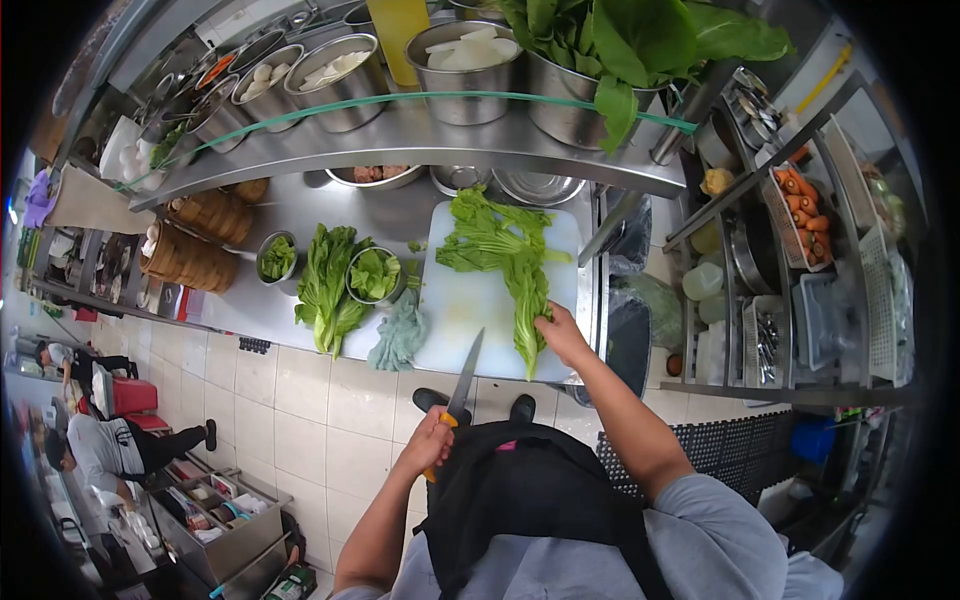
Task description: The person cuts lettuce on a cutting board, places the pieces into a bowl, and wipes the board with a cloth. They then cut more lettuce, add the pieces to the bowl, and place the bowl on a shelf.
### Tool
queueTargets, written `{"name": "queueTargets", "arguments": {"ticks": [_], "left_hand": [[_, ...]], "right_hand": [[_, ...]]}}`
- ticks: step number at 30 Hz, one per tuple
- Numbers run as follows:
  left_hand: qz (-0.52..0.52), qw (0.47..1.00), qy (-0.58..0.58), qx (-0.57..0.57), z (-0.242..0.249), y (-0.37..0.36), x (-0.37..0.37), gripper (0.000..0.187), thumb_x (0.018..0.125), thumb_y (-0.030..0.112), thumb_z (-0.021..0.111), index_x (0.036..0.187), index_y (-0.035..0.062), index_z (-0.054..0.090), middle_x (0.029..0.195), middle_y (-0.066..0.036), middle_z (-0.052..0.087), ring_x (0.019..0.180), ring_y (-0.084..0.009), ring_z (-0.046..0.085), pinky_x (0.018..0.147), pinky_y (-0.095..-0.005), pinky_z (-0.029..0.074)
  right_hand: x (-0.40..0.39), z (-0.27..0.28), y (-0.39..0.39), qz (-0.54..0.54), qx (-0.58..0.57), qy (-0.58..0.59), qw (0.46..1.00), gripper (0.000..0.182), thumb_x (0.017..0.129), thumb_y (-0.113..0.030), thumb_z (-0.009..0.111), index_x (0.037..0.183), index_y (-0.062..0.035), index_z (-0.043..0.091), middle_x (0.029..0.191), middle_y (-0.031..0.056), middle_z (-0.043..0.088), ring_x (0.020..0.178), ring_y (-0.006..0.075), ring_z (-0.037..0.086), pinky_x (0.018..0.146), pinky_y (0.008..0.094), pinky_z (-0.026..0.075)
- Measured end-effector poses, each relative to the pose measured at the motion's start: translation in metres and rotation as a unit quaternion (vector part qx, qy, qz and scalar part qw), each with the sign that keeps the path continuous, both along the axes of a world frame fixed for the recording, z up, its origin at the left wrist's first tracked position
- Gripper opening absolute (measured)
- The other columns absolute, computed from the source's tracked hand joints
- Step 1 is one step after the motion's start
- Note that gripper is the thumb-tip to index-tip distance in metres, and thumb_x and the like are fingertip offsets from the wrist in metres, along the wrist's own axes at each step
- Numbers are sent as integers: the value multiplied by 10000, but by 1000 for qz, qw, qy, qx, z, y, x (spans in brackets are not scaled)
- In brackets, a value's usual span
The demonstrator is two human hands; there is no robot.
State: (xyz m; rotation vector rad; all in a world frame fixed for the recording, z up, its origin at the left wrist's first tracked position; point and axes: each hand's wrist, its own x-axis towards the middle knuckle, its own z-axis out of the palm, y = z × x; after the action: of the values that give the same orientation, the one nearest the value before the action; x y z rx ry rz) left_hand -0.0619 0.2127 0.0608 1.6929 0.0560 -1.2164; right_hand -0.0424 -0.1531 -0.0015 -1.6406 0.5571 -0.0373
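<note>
A long stainless steel counter (300, 215) runs under a shelf (420, 140) loaded with metal tubs of cut vegetables and a big bunch of leafy greens (630, 40). On the counter lies a white cutting board (470, 300), and across it stretches a bundle of green leaf stalks (510, 255), reaching from the board's far edge down to its near right corner. The person's right hand (560, 335) presses flat on the near end of those stalks, fingers curled over them. Left of the board sit a loose heap of greens (330, 285), a small steel bowl (375, 275) of leaves and a crumpled teal cloth (400, 335). The left hand (435, 440) is wrapped tight around the orange handle of a kitchen knife (462, 375), whose blade points up over the board's near edge, clear of the stalks.
</note>
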Motion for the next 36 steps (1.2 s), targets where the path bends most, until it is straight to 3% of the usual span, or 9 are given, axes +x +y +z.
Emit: {"name": "queueTargets", "arguments": {"ticks": [5, 9, 12, 13, 14, 17, 24, 26, 36], "left_hand": [[78, 996, -28, -17, -2, 15, 2, 287, 1088, 235, 398, 1336, 112, 471, 793, -43, 563, 547, -119, 540, 452, -289, 461], [48, 997, -32, 45, 8, 13, 9, 173, 1105, 275, 438, 1111, 107, 478, 691, -26, 508, 497, -130, 516, 438, -305, 446], [57, 995, -61, 51, 3, 14, 8, 203, 1110, 306, 469, 1084, 105, 481, 674, -20, 501, 471, -127, 510, 420, -300, 442], [78, 993, -67, 51, -2, 16, 7, 228, 1106, 315, 493, 1111, 87, 497, 654, -18, 500, 460, -124, 517, 415, -295, 450], [98, 991, -73, 51, -5, 18, 7, 258, 1103, 324, 516, 1137, 69, 514, 634, -16, 500, 449, -121, 523, 410, -290, 459], [75, 986, -107, 106, -3, 18, 7, 280, 1098, 340, 524, 1140, 63, 521, 629, -22, 516, 463, -118, 548, 414, -287, 462], [8, 950, -247, 193, 0, 20, 7, 273, 1080, 334, 538, 1169, 76, 538, 737, -180, 693, 596, -358, 707, 543, -499, 560], [-56, 878, -429, 204, -1, 16, 5, 258, 1066, 325, 537, 1158, 85, 520, 787, -261, 709, 699, -479, 707, 627, -597, 557], [-126, 845, -463, 235, 20, -40, 17, 238, 1052, 244, 549, 1097, 25, 468, 727, -305, 669, 691, -521, 680, 620, -624, 545]], "right_hand": [[0, 56, 0, -4, 401, -49, 915, 540, 884, 23, 564, 1421, -19, 524, 1138, 105, 673, 1013, 260, 689, 900, 413, 572], [9, 82, -2, 34, 424, -97, 900, 543, 867, 53, 551, 1407, 2, 521, 1142, 104, 673, 1044, 240, 679, 912, 409, 566], [15, 80, -1, 84, 209, -114, 968, 591, 827, 43, 549, 1414, -29, 534, 1132, 143, 684, 1027, 308, 688, 913, 475, 559], [13, 84, -2, 145, -64, -105, 982, 600, 814, 11, 581, 1410, -54, 553, 1113, 154, 687, 1036, 333, 676, 918, 494, 542], [12, 87, -2, 194, -331, -89, 919, 610, 801, -20, 614, 1407, -78, 571, 1093, 165, 690, 1046, 357, 664, 922, 514, 526], [4, 42, -13, 305, -502, -18, 809, 594, 781, -117, 688, 1371, -130, 616, 1116, 162, 672, 1105, 376, 618, 941, 518, 482], [-5, 47, 7, 237, -464, -57, 852, 715, 741, -275, 836, 1394, -126, 587, 1291, 134, 591, 1217, 361, 569, 1026, 510, 425], [4, 46, 18, 214, -449, -87, 863, 747, 740, -301, 851, 1410, -121, 573, 1289, 139, 591, 1214, 371, 572, 1030, 511, 425], [29, 12, 49, 278, -394, -124, 867, 468, 779, -176, 833, 1201, -76, 655, 1212, 118, 606, 1106, 346, 639, 939, 455, 552]]}}
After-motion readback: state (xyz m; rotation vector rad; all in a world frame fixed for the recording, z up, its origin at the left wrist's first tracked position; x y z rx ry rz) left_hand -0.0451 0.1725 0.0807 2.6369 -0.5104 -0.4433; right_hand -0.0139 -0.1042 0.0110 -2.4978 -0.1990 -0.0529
